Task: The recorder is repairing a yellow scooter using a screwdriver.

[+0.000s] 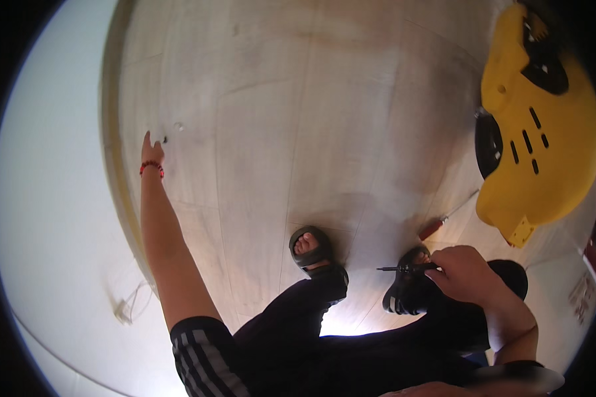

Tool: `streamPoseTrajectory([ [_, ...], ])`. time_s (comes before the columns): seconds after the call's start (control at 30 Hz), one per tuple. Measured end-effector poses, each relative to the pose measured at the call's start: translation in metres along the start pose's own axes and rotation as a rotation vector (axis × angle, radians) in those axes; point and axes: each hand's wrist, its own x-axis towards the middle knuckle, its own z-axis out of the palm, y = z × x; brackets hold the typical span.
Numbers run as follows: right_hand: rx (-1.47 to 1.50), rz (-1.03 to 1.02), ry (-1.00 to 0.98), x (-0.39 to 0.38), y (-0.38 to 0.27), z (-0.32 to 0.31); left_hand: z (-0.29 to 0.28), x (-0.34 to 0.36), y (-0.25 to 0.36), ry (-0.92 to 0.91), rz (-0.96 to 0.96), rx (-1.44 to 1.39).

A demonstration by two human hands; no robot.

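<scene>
My left arm stretches far out to the floor beside the left wall. My left hand (153, 151), a red bead bracelet at its wrist, has its fingers apart and nothing visible in them. Just right of its fingertips lies a small dark piece (165, 139), too small to name. A little farther off is a tiny clear, round thing (179, 126). Near my right knee, my right hand (467, 272) is closed around the handle of a black screwdriver (414, 268), whose shaft points left above my sandal.
A red-handled screwdriver (432, 229) lies on the wood-look floor (258, 165) beyond my right foot. At the right stands a large yellow plastic body (563, 159) with slots and black parts. My sandalled feet are apart. A thin cable (136, 301) hangs by the left wall (53, 185).
</scene>
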Motion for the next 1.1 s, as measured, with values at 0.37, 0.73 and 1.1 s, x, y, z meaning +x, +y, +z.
streamPoseTrajectory([
  [0.37,-0.011,0.013,-0.060,-0.006,-0.004,-0.010,0.017,-0.026,0.058,0.020,-0.203,0.210],
  [0.73,0.406,-0.054,-0.098,-0.063,-0.090,0.027,0.013,-0.217,0.118,-0.145,-0.544,-0.628],
  [1.1,0.974,0.012,0.209,-0.151,-0.116,0.134,-0.243,-0.495,0.316,-0.970,-0.584,-1.256],
])
